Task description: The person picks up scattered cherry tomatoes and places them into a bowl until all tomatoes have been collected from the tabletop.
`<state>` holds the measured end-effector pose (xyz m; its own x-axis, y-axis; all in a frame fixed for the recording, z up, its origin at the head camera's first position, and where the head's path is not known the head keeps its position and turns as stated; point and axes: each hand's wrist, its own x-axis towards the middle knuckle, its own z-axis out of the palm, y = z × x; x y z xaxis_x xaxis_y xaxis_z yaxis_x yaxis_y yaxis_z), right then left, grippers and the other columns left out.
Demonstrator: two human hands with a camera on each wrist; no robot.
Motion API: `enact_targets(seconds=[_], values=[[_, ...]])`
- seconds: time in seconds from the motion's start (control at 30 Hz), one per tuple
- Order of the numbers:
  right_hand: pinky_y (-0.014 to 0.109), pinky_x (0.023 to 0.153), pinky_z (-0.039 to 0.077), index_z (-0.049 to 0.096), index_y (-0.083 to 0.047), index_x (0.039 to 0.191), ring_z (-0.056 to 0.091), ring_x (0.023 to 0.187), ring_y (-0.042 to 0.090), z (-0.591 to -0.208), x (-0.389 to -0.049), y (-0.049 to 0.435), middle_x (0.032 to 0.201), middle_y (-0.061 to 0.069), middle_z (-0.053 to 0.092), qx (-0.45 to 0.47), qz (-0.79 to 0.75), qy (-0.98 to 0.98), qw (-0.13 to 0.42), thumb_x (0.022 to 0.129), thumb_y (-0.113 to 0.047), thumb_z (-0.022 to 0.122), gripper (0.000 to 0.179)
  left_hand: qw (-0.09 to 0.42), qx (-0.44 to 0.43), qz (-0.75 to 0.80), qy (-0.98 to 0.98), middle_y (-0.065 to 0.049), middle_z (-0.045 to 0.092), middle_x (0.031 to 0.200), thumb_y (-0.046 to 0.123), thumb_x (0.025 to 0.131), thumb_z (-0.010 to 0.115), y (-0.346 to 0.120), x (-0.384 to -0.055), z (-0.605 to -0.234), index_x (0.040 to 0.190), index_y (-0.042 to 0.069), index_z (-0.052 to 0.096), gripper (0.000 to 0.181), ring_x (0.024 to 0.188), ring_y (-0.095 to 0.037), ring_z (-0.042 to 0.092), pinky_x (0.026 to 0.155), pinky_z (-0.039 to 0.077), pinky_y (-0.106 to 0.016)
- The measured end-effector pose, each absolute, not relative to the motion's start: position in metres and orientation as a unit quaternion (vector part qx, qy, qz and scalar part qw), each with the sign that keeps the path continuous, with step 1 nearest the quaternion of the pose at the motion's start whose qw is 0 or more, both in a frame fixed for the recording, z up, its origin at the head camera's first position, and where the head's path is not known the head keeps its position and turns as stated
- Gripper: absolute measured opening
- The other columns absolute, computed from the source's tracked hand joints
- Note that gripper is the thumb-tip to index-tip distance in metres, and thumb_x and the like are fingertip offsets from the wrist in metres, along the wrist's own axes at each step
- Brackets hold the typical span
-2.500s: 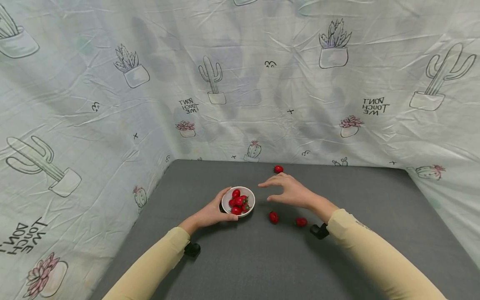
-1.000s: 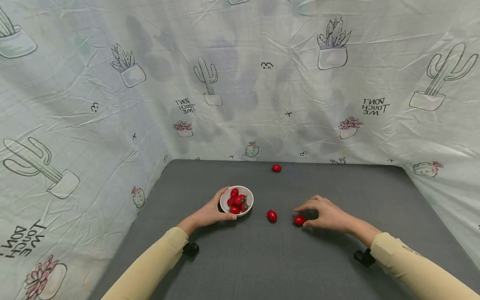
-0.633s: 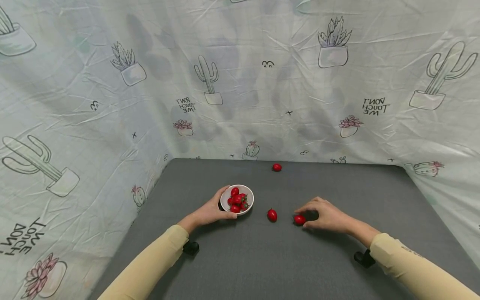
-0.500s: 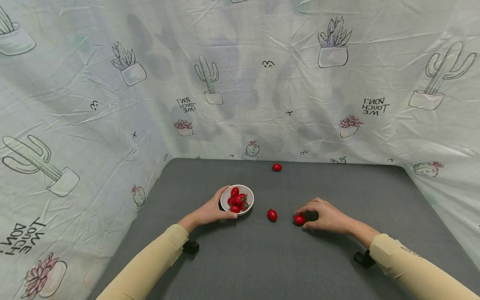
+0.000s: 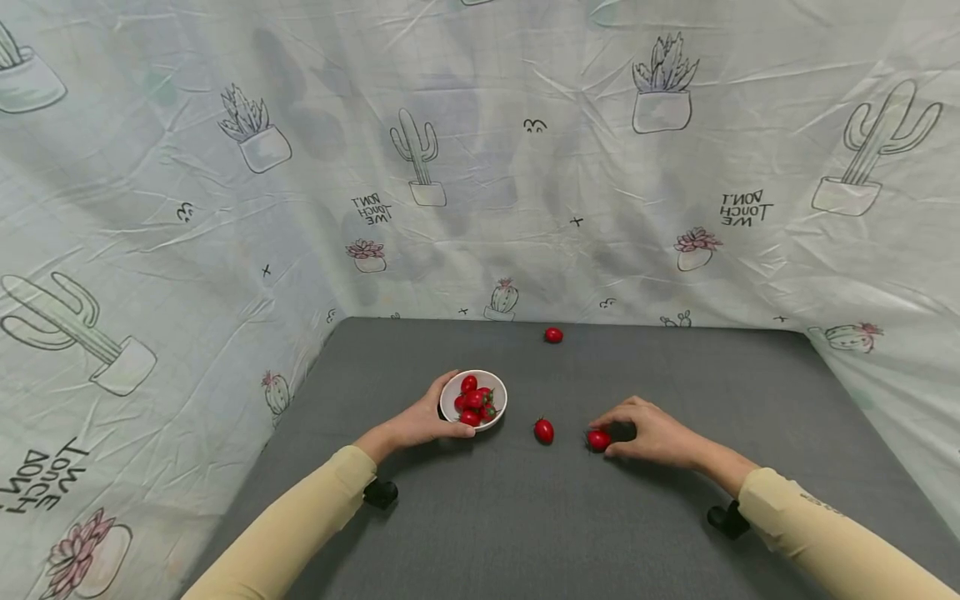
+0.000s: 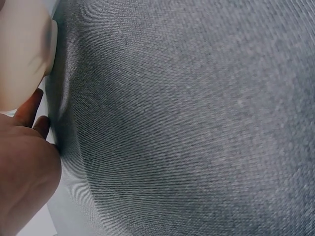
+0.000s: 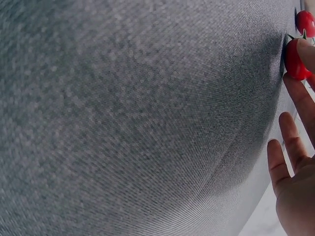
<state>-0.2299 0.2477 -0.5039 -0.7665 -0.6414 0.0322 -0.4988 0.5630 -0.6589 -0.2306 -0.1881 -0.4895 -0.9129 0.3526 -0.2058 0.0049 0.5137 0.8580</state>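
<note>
Moved rightward and a little nearer since the earliest frame: right hand point(image 5: 656, 429), away from the space just right of the white bowl point(image 6: 22, 54) and down to the right tomato point(image 5: 598, 440) on the grey table point(image 5: 480, 533).

Leftmost, curled round the left side of the bowl with thumb at the near rim: left hand point(image 5: 420, 423), grasping it. Likely stiff, smooth and light, perhaps breakable; well held there, on the outer wall, clear of the opening. Inside, heaped tomatoes point(image 5: 476, 400), probably apt to roll if tipped.

Farther right, just beside the bowl: middle tomato point(image 5: 543, 431). Beyond, close to the far edge of the table: far tomato point(image 5: 553, 335). Both untouched.

Rightmost, pinched between thumb and fingertip of the right hand, with other fingers extended and free: right tomato, apparently resting on the table. To judge by the glossy skin, light and slippery, firm outside but soft within, easily bruised by a hard squeeze. Best taken lightly across the rounded middle, with finger pads on opposite sides, clear of the stalk end.
</note>
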Motion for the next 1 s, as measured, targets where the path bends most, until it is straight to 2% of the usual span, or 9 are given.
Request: enact_targets(seconds=[0.27,0.5,0.8,1.0], values=[[0.046,0.091,0.047,0.073,-0.028,0.124,0.052,0.113,0.018,-0.505,-0.231,0.248,0.119,-0.013,0.064,-0.319,-0.346,0.876,0.11,0.092,-0.038,0.079,0.034,0.177,0.102,0.474,0.856,-0.009,0.025,0.163,0.04,0.08,0.089,-0.189,-0.23,-0.49,0.164,0.023,0.013,0.114,0.148,-0.029,0.027,0.116,0.026,-0.057],[0.044,0.09,0.048,0.075,-0.027,0.121,0.053,0.111,0.018,-0.506,-0.231,0.247,0.117,-0.013,0.064,-0.314,-0.344,0.878,0.105,0.093,-0.036,0.078,0.03,0.182,0.11,0.484,0.849,-0.01,0.025,0.164,0.039,0.081,0.088,-0.19,-0.23,-0.491,0.165,0.021,0.012,0.114,0.148,-0.029,0.029,0.116,0.028,-0.056],[0.04,0.088,0.049,0.075,-0.029,0.118,0.052,0.11,0.017,-0.503,-0.234,0.243,0.114,-0.015,0.065,-0.32,-0.343,0.878,0.096,0.093,-0.037,0.078,0.026,0.183,0.106,0.48,0.851,-0.01,0.024,0.164,0.04,0.082,0.088,-0.189,-0.228,-0.489,0.164,0.025,0.012,0.113,0.148,-0.028,0.029,0.116,0.028,-0.054],[0.046,0.09,0.049,0.075,-0.03,0.118,0.05,0.112,0.018,-0.492,-0.242,0.233,0.113,-0.016,0.067,-0.323,-0.357,0.872,0.086,0.092,-0.036,0.079,0.027,0.184,0.108,0.48,0.851,-0.011,0.024,0.164,0.041,0.082,0.087,-0.19,-0.228,-0.49,0.164,0.024,0.013,0.112,0.147,-0.028,0.029,0.115,0.028,-0.055]])
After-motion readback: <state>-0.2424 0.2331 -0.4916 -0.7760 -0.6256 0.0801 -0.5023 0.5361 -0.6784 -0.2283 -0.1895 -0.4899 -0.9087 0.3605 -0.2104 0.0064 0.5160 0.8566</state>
